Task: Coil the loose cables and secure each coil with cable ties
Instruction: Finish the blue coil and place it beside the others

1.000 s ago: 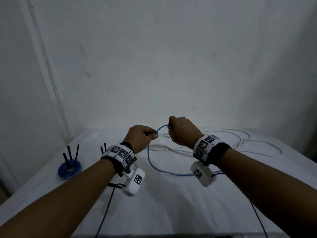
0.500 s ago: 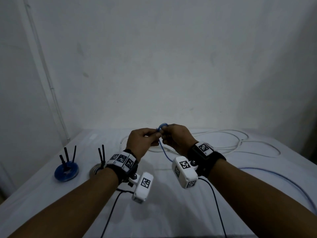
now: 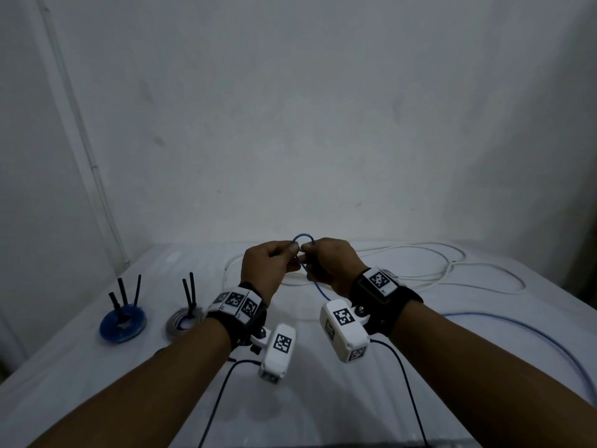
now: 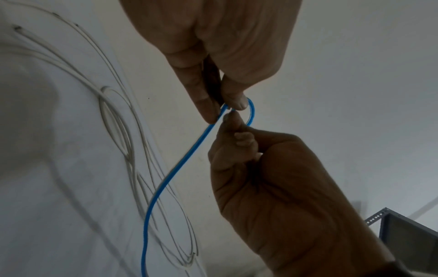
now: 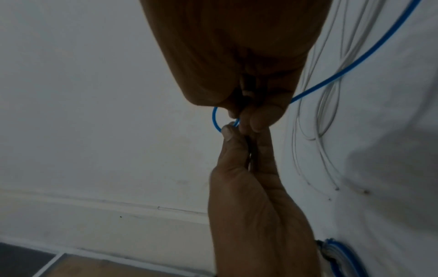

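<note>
A thin blue cable [image 3: 318, 287] is held up over the white table [image 3: 307, 399]. My left hand [image 3: 290, 250] and right hand [image 3: 310, 253] meet fingertip to fingertip, and both pinch it where a small loop [image 3: 303, 237] stands above them. In the left wrist view the left hand [image 4: 220, 110] pinches the blue cable [image 4: 177, 168] against the right hand [image 4: 233, 121]. The right wrist view shows the right hand [image 5: 246, 120], the left hand [image 5: 234, 133] and the loop [image 5: 214, 120]. The cable's long tail [image 3: 517, 324] trails off to the right on the table.
A loose white cable [image 3: 452, 270] sprawls across the back of the table, behind the hands. At the left lie a blue coil [image 3: 122, 323] and a grey coil [image 3: 184, 318], each with black ties sticking up. Black wrist-camera leads [image 3: 403, 383] hang near the front edge.
The hands have come together. The wide blue loop that hung between them a second ago has shrunk to a small loop above the fingertips, and the tail now lies to the right.
</note>
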